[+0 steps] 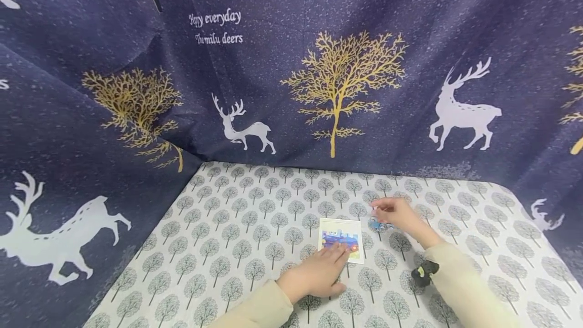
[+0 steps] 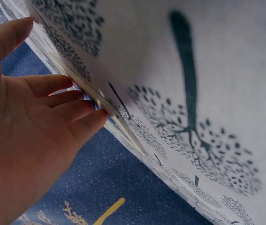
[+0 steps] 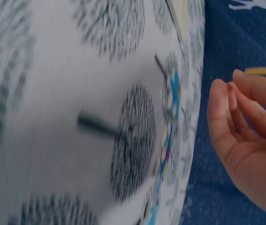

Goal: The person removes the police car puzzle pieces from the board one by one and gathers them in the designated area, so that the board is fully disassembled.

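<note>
My left hand (image 1: 321, 273) rests its straight fingertips on a white-framed square picture (image 1: 324, 225) with a blue train on it. In the left wrist view, the fingers (image 2: 93, 123) touch the board's near edge (image 2: 123, 126), the thumb held apart. Up to the right, my right hand (image 1: 395, 212) has thumb and fingers bent together above several flat blue pieces (image 1: 376, 224). A small pale bit shows at its fingertips in the head view; I cannot tell whether it is held. Those colourful pieces (image 3: 174, 96) lie flat, below the raised hand, in the right wrist view.
A white cloth printed with grey trees (image 1: 255, 247) covers the table. Dark blue curtains (image 1: 273, 85) with deer and golden trees hang behind it and along the left side. A small black object (image 1: 425, 273) sits at the right sleeve's cuff.
</note>
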The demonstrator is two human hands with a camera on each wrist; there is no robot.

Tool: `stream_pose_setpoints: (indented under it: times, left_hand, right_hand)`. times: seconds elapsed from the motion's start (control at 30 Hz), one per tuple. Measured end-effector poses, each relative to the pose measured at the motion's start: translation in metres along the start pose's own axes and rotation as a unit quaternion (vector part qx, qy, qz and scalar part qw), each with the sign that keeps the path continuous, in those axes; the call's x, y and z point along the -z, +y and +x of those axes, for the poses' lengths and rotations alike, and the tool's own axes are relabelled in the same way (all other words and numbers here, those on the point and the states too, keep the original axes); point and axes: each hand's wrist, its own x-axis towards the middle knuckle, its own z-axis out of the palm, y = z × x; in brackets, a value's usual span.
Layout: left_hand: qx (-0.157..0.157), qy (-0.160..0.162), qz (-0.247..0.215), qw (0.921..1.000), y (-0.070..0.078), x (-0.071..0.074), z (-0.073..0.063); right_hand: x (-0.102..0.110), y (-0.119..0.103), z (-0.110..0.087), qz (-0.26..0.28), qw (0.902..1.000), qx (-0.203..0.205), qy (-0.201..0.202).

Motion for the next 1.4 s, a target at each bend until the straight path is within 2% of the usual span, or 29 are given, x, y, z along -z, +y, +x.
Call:
stream_pose_setpoints:
  times: [0.23, 0.4, 0.57, 0.8, 1.07, 1.4]
  left_hand:
    - [-0.003, 0.002, -0.002, 1.0000, 0.004, 0.000, -0.006]
    - [-0.006, 0.003, -0.005, 1.0000, 0.004, -0.002, -0.008]
    - [-0.005, 0.000, -0.002, 1.0000, 0.003, -0.002, -0.007]
    - [-0.011, 0.000, 0.003, 0.9999, 0.003, 0.001, -0.007]
    - [-0.015, 0.000, 0.005, 0.9999, 0.001, -0.003, -0.004]
    - [-0.012, -0.003, -0.005, 0.9999, 0.000, 0.000, -0.006]
  right_hand:
    - [-0.027, -0.006, 0.014, -0.026, 0.9976, 0.044, -0.047]
    - [-0.046, -0.012, 0.017, -0.011, 0.9916, 0.079, -0.101]
    - [-0.062, -0.016, 0.018, -0.011, 0.9875, 0.096, -0.124]
    - [-0.075, -0.014, 0.024, -0.030, 0.9875, 0.073, -0.137]
    - [-0.077, -0.015, 0.028, -0.054, 0.9873, 0.066, -0.134]
    - [-0.080, -0.013, 0.031, -0.036, 0.9878, 0.062, -0.138]
